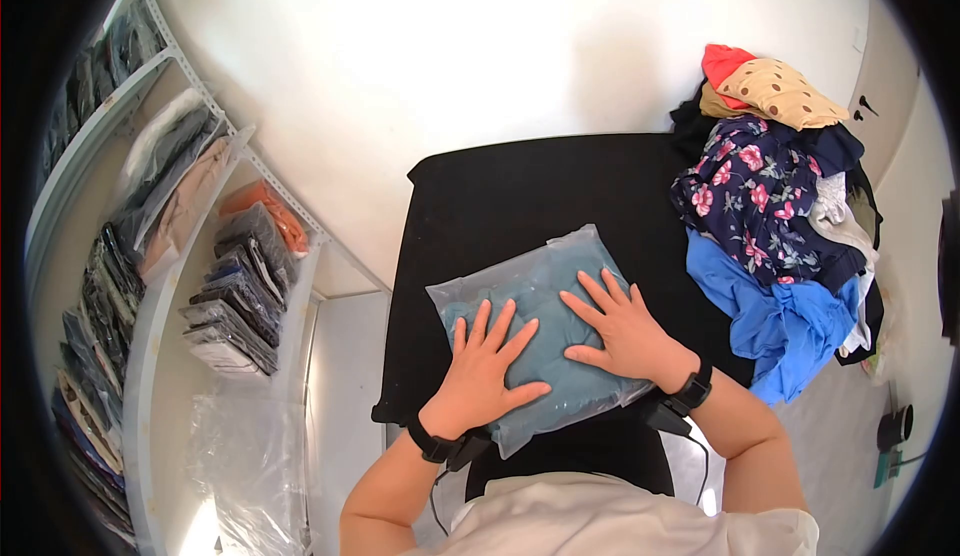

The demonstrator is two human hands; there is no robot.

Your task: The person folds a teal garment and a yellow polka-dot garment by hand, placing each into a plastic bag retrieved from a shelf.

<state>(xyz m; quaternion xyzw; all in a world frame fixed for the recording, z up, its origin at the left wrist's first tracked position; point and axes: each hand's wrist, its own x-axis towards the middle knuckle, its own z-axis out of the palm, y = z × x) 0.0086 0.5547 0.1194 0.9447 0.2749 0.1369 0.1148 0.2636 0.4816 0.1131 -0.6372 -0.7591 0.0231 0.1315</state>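
Note:
A clear plastic bag [545, 256] with folded blue-grey fabric [550, 356] inside lies at a slant on the black-covered table [500, 186], near its front edge. My left hand [487, 371] rests flat on the left part of the bag, its fingers spread. On the right part my right hand [622, 331] also presses flat, fingers apart. Neither hand grips anything. Both wrists wear black bands with cables.
Clothes are heaped on the table's right side, with a navy floral piece [750, 196], a blue piece [770, 316] and a dotted beige piece [780, 91]. Shelves [165, 306] on the left hold bagged garments [240, 286] and empty-looking plastic bags [245, 456].

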